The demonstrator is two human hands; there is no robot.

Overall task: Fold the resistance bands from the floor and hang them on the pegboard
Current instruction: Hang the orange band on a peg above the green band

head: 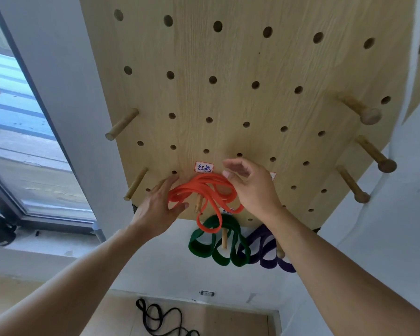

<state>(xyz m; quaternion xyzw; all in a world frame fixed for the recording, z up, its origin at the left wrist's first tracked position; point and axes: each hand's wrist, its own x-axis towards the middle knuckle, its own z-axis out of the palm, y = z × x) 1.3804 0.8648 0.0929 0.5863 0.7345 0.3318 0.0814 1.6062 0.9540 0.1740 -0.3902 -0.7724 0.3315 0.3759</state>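
At frame centre, the pegboard (240,69) carries the folded orange band (204,190), looped over its peg (198,202). The left hand (160,209) pinches its loops; the right hand (250,185) hovers slack, holding nothing. Hanging looks nearly done; next, the black band (160,318) at the lower edge needs fetching.

A single head-worn view looks forward and steeply down along the wooden pegboard (228,69), very close to it. The floor (228,318) shows at the bottom edge, far below.

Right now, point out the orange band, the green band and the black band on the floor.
orange band (199,187): head view, bunched strands between the hands.
green band (199,246): head view, left loop.
black band (155,318): head view, coil on floor.
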